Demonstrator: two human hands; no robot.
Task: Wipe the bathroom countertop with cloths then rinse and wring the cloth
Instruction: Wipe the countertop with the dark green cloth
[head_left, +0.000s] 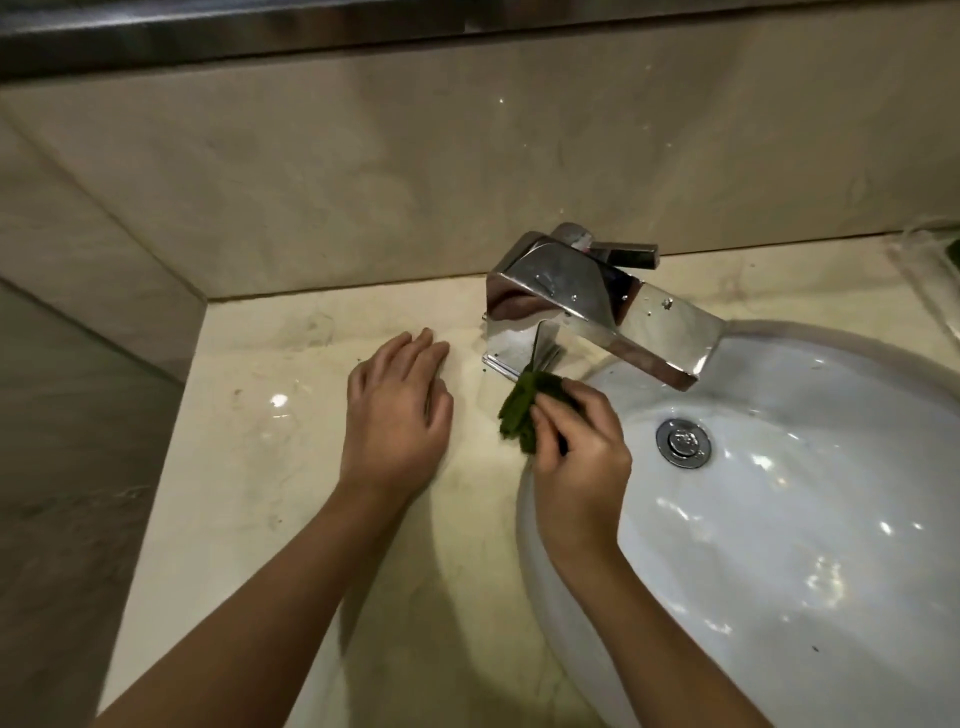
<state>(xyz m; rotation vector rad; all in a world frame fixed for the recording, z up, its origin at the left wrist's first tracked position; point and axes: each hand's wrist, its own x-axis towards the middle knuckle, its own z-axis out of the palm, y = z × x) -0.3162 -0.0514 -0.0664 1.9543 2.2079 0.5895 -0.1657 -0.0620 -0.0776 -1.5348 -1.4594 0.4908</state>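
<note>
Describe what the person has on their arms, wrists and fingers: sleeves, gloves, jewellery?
Nothing worn that shows. The left forearm and right forearm are bare down to the frame edge, with no sleeve or cuff in view. No gloves. No watch or band on the left wrist or the right wrist, and no ring on any finger that shows.

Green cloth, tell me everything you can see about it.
The cloth is small, dark green and looks like soft, fuzzy fabric, bunched into a wad. The right hand grips its near end and holds it on the pale countertop, at the foot of the chrome faucet and beside the rim of the white sink. Its far tip reaches the faucet's base. The left hand lies apart from it. Whether it is wet cannot be told.
</note>
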